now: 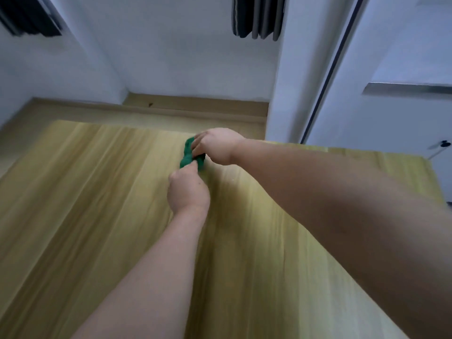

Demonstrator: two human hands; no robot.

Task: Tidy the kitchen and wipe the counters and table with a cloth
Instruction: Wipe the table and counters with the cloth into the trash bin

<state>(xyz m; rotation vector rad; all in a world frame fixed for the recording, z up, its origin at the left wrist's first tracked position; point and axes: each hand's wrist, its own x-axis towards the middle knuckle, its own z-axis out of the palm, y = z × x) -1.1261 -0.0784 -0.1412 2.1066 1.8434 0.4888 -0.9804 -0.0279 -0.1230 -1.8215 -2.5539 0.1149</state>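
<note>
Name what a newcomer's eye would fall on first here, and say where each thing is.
The bunched green cloth stands out first, near the middle, over the pale wooden table. The left hand grips its near end and the right hand its far end. Dark curtains hang at the top.

Right hand [219, 145] and left hand [188, 189] cover most of the green cloth [187, 154], fingertips buried. The table [97, 192] runs off the bottom and left edges. Small dark thing [444, 143] far right: too blurred.

Head-worn wide-angle view — forward and down, close over the table [97, 216]
</note>
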